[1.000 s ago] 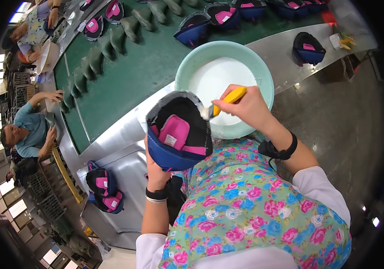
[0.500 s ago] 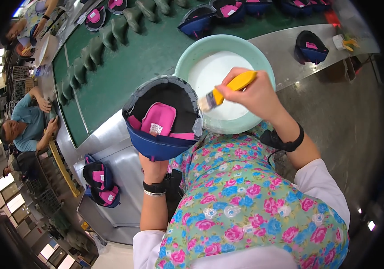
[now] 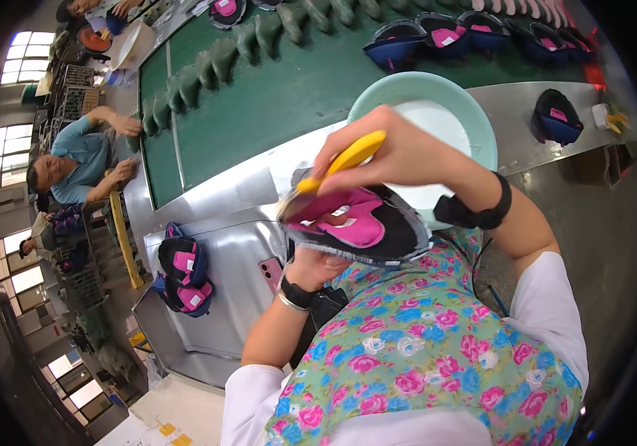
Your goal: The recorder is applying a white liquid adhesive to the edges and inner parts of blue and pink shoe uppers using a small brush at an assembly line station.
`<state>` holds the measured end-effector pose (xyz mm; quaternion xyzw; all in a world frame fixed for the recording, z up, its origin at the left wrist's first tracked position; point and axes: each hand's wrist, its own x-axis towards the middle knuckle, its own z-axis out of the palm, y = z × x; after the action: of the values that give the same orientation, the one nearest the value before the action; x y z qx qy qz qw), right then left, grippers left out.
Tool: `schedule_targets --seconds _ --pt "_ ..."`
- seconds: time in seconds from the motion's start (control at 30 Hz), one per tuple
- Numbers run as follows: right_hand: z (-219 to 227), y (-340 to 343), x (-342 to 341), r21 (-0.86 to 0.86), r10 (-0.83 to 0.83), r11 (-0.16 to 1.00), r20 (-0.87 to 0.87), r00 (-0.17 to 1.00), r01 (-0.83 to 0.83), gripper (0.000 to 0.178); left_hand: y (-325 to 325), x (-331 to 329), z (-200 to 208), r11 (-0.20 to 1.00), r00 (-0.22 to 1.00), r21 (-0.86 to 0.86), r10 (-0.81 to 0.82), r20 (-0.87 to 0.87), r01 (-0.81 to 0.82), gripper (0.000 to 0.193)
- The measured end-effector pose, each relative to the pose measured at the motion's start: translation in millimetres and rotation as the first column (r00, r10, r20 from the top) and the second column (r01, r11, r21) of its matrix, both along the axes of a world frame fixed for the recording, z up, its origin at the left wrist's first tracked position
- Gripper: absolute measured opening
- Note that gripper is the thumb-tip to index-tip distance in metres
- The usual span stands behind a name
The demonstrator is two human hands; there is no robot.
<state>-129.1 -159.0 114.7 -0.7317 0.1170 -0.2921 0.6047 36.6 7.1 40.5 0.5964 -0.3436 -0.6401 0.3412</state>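
Observation:
My left hand (image 3: 320,266) holds a shoe upper (image 3: 393,239) from below, its fingers partly hidden; a fingertip shows through the opening. The upper has a black and pink inside and a pale, ragged edge; it is tilted with the inside facing up. A paintbrush (image 3: 357,152) with a yellow handle is gripped in my right hand (image 3: 400,149). The bristles, blurred, are at the upper's left edge. Behind my right forearm stands a pale green basin (image 3: 486,137) of white liquid (image 3: 433,123), partly covered by that hand.
Green shoe lasts (image 3: 222,61) line the green belt (image 3: 274,104), with more uppers (image 3: 441,36) at its far side. Two uppers (image 3: 184,271) and a pink phone (image 3: 271,273) lie on the metal tray at left. One upper (image 3: 556,119) sits right. A co-worker (image 3: 80,160) works across.
The brush has moved left from beside the basin to the upper's edge. My left hand has tilted the upper and shifted right. The whole view has swung, showing the phone.

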Motion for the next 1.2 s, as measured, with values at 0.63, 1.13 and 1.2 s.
schedule_targets --seconds 0.63,1.13,1.2 --pt "13 -30 21 -0.145 -0.103 0.988 -0.408 0.907 0.047 0.035 -86 41 -9 0.749 0.947 -0.579 0.246 -0.207 -0.321 0.07" --pt "-137 -258 31 -0.685 -0.6 0.682 -0.724 0.341 -0.256 0.045 74 221 47 0.557 0.548 -0.313 0.827 0.124 -0.769 0.052" --pt "-126 -244 40 -0.768 -0.63 0.618 -0.611 0.479 -0.168 0.036 130 259 37 0.428 0.288 -0.379 0.882 0.373 -0.82 0.048"
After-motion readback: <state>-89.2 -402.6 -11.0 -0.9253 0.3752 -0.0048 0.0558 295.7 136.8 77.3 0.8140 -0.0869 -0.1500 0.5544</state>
